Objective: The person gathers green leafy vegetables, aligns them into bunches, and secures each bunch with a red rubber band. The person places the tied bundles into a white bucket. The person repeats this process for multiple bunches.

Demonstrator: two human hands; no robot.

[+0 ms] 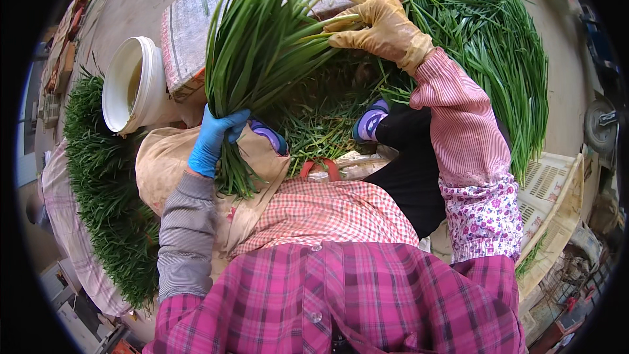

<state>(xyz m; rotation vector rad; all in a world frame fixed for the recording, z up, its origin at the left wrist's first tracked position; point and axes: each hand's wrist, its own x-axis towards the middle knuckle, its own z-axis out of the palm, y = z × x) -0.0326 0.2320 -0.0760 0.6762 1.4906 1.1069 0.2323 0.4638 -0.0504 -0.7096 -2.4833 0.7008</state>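
Tightly, the left hand in a blue glove clamps its fingers round the bunch of long green chives near its base, above the lap. Right hand, tan-gloved, fingers apart, combs the leaves. Left of the bunch: a white bucket; behind it, a grey sack-covered block.

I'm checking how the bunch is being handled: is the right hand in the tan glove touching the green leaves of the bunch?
Touching. The head view shows the right hand with its gloved fingers laid on the leaves of the bunch of greens.
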